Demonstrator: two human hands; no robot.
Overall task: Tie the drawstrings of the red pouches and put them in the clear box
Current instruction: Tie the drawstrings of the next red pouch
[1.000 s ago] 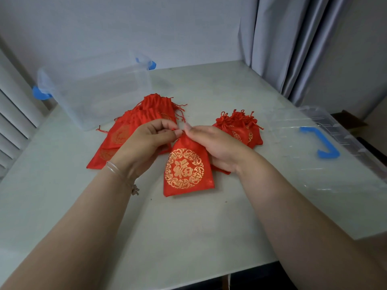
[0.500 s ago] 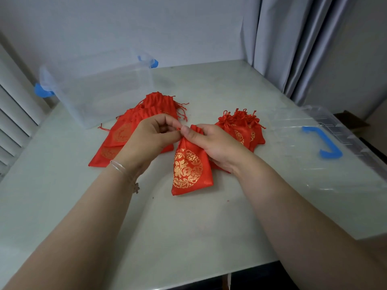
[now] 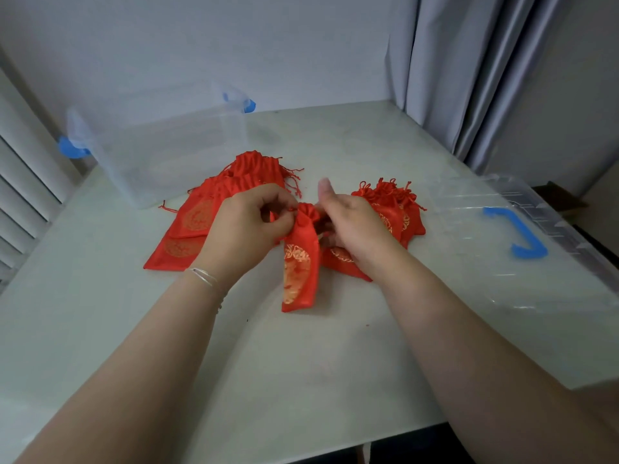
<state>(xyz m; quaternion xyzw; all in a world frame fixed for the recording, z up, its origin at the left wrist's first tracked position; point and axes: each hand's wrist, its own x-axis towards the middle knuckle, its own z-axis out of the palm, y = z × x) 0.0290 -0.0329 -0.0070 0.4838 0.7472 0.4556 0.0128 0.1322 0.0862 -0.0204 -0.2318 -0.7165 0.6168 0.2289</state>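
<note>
A red pouch (image 3: 299, 269) with a gold emblem lies in the table's middle, its neck gathered tight. My left hand (image 3: 246, 226) pinches a drawstring at the left of that neck. My right hand (image 3: 351, 222) grips the string on the other side, thumb raised. A pile of flat, untied red pouches (image 3: 201, 222) lies behind my left hand. Several pouches with cinched tops (image 3: 398, 209) lie behind my right hand. The clear box (image 3: 167, 152) with blue latches stands at the back left, and I see nothing inside it.
The clear lid (image 3: 522, 249) with a blue handle rests at the table's right edge. A grey curtain (image 3: 469, 72) hangs at the back right. White shutters (image 3: 20, 182) stand at the left. The pale table (image 3: 301, 363) reaches the near edge.
The pouch's mouth has been drawn shut and its body has narrowed. My hands have moved apart, pulling the strings sideways. My right thumb has lifted.
</note>
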